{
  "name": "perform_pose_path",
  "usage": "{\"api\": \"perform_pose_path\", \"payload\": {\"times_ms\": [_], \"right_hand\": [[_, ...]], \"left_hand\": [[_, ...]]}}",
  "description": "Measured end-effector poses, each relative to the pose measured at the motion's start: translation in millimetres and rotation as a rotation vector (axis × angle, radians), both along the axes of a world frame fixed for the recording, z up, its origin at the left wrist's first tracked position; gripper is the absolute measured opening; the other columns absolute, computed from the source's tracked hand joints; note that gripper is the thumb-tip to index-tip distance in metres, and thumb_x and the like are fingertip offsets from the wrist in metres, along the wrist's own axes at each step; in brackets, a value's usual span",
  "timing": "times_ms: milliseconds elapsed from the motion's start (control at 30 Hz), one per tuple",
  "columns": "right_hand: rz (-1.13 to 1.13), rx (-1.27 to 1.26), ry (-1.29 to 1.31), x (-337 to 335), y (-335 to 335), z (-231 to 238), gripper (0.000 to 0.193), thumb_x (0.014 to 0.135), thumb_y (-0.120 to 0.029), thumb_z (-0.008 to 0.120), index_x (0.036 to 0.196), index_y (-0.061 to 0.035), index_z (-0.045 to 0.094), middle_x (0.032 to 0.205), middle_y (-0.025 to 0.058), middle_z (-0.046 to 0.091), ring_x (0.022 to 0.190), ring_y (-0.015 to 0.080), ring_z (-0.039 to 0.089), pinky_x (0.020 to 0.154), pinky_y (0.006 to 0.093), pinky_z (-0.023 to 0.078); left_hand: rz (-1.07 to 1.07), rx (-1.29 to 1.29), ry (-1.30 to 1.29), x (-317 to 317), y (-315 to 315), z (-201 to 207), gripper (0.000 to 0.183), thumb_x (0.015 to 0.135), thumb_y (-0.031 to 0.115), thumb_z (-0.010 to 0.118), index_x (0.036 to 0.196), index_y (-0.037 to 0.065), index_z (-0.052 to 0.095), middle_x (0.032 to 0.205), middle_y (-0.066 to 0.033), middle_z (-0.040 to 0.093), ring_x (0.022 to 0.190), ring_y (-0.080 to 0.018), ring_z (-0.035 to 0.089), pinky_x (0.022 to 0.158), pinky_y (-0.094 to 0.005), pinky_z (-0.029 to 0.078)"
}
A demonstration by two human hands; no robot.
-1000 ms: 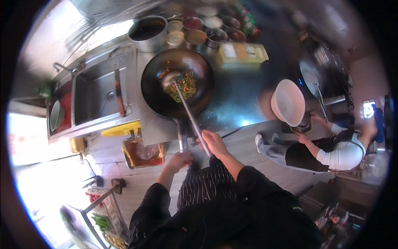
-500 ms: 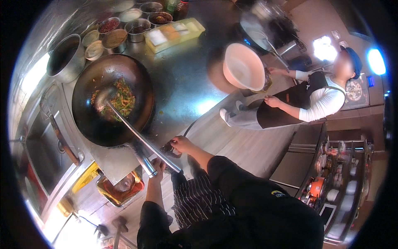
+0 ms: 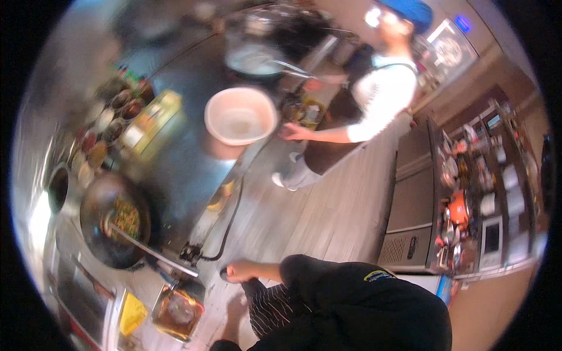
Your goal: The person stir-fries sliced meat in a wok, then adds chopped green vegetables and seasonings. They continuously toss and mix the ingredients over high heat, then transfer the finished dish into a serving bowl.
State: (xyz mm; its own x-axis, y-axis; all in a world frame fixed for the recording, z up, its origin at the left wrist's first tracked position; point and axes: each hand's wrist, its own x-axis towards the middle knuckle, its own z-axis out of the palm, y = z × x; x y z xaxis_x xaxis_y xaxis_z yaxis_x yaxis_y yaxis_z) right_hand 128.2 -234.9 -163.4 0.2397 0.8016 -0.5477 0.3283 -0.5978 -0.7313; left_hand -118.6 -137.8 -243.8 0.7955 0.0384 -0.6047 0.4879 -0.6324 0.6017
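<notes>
My right hand [image 3: 239, 271] is out over the floor with its fingers curled; a small dark shape shows at its fingertips, and I cannot make out whether it is held. My left hand [image 3: 237, 301] hangs lower and nearer, blurred, so its fingers are unclear. To the left, a dark wok [image 3: 93, 205] holds chopped green and brown food [image 3: 126, 217]. A long-handled metal ladle [image 3: 153, 250] rests in it, untouched by my hands, its handle sticking out toward me. Between wok and right hand is a dark valve [image 3: 190, 253] with a black hose [image 3: 227, 229].
A large pale pink basin [image 3: 257, 131] stands on the steel counter [image 3: 187, 158], near a co-worker's hand [image 3: 297, 131]. Beyond sit another pan [image 3: 253, 60] and a yellow seasoning box [image 3: 153, 121]. A lined bin [image 3: 178, 313] stands below the wok; loaded shelves [image 3: 486, 193] are at right.
My view has swung right. My right hand has come away from the valve, and my left from beside the wok's handle. The co-worker's basin now stands on the counter.
</notes>
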Motion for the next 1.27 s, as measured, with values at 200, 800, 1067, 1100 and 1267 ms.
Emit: {"api": "perform_pose_path", "payload": {"times_ms": [200, 800, 1067, 1100, 1267], "right_hand": [[0.298, 0.421, 0.540, -95.4, -223.9, 49.6, 0.035, 0.102, -0.035, 0.062, 0.100, -0.0014, 0.074, 0.093, 0.0137, 0.074, 0.089, 0.0230, 0.068, 0.081, 0.0414, 0.052], [-1.311, -0.241, 0.202, -125.3, -808.5, 85.7, 0.022, 0.096, -0.029, 0.065, 0.093, -0.0089, 0.074, 0.077, 0.0064, 0.071, 0.067, 0.0170, 0.068, 0.060, 0.0349, 0.057], [-1.979, -0.111, 0.487, -143.8, -823.7, 33.6, 0.027, 0.098, -0.031, 0.064, 0.110, -0.0086, 0.073, 0.094, 0.0063, 0.075, 0.081, 0.0213, 0.073, 0.070, 0.0402, 0.063], [-2.072, -0.149, 0.612, -121.6, -840.1, 45.4, 0.026, 0.098, -0.030, 0.064, 0.110, -0.0084, 0.073, 0.096, 0.0066, 0.075, 0.081, 0.0215, 0.073, 0.070, 0.0409, 0.063], [-2.595, 0.174, 0.840, 0.5, -949.5, 67.0, 0.015, 0.098, -0.019, 0.069, 0.106, -0.0069, 0.072, 0.092, 0.0134, 0.075, 0.071, 0.0276, 0.074, 0.061, 0.0442, 0.063]], "left_hand": [[-0.211, -0.293, 0.008, -47.5, -114.3, 27.5, 0.025, 0.093, 0.033, 0.069, 0.095, 0.008, 0.068, 0.084, -0.0173, 0.070, 0.086, -0.0349, 0.071, 0.073, -0.0474, 0.056], [-1.021, 0.074, 0.076, 312.3, -330.7, 133.9, 0.016, 0.090, 0.023, 0.069, 0.087, 0.009, 0.063, 0.079, -0.0155, 0.067, 0.080, -0.0319, 0.069, 0.069, -0.0456, 0.055], [-1.679, -0.219, -0.559, 642.7, -593.2, 50.2, 0.021, 0.085, 0.026, 0.065, 0.072, 0.010, 0.062, 0.078, -0.0117, 0.063, 0.078, -0.0345, 0.065, 0.066, -0.0499, 0.049], [-1.866, 0.034, -0.540, 692.0, -642.5, 32.7, 0.015, 0.087, 0.025, 0.060, 0.083, 0.011, 0.064, 0.081, -0.0093, 0.062, 0.079, -0.0295, 0.063, 0.068, -0.0450, 0.050], [-1.204, -0.728, -0.115, 895.5, -801.6, 10.5, 0.019, 0.090, 0.024, 0.062, 0.102, 0.010, 0.067, 0.087, -0.0098, 0.066, 0.083, -0.0259, 0.067, 0.072, -0.0413, 0.055]]}}
